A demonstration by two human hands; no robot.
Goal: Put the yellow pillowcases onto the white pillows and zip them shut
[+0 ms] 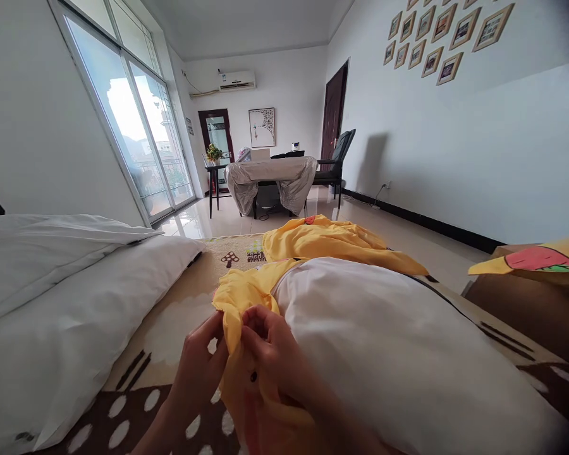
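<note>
A yellow cloth cover (251, 291) is bunched at the near end of a white pillow (370, 335), around its left corner. My left hand (201, 354) pinches the cover's left edge. Just right of it, my right hand (272, 347) grips a fold of the same cloth with bent fingers. Part of the cover hangs down below both hands, showing a small dark spot and a reddish patch. Behind the pillow lies another yellow cloth (322, 237) with a red print.
White pillows (76, 316) lie at the left on a patterned blanket (171, 335). At the right, a yellow printed cloth (535, 259) rests on a brown box (516, 309). Farther back stand a covered table (272, 167) and a black chair (336, 164).
</note>
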